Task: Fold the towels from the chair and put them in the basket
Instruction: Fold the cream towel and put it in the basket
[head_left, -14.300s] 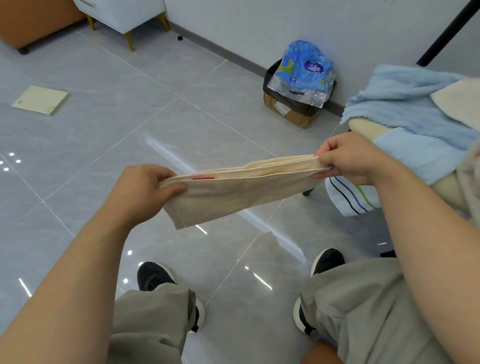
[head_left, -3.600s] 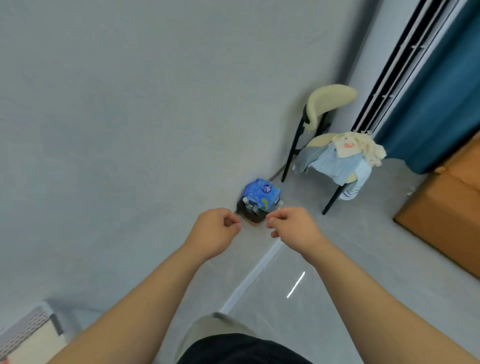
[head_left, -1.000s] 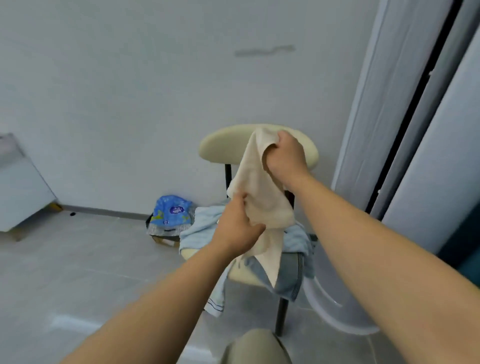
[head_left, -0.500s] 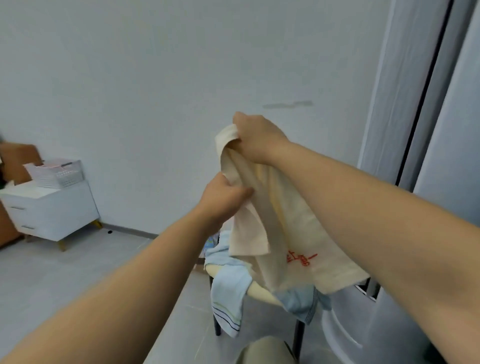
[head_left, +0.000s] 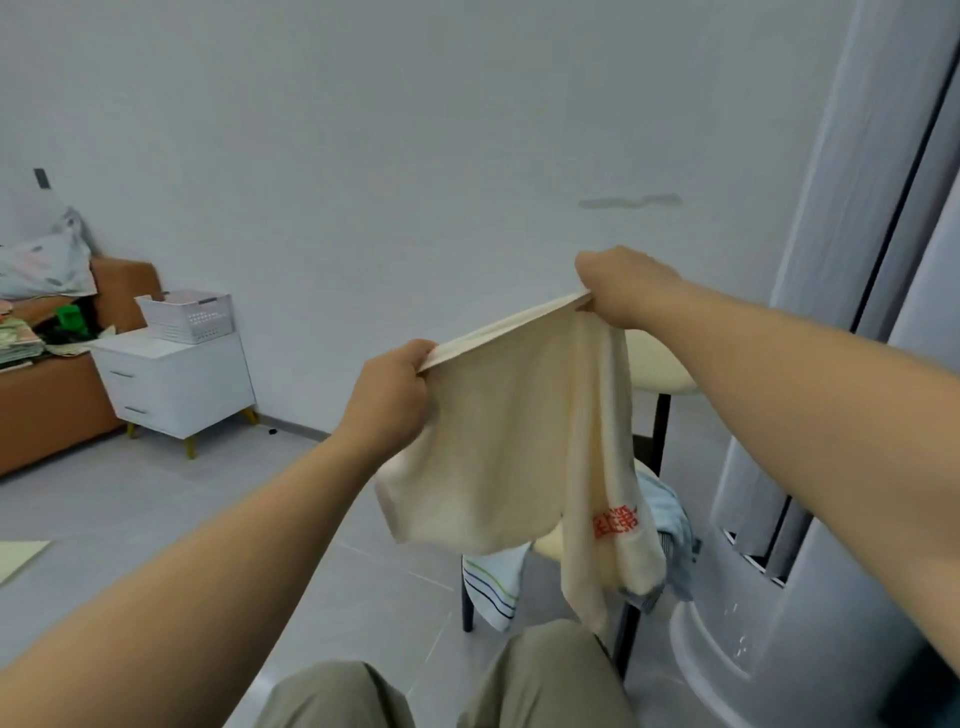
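Gripping the cream towel (head_left: 498, 447) by its top edge, your left hand (head_left: 387, 395) and right hand (head_left: 621, 286) hold it spread above the chair (head_left: 657, 364).

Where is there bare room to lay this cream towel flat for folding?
Bare floor runs between the white cabinet and the chair. A bare strip of cabinet top lies beside the basket. Crowded: the chair seat, draped with blue towels behind the held cream towel, and the cluttered sofa.
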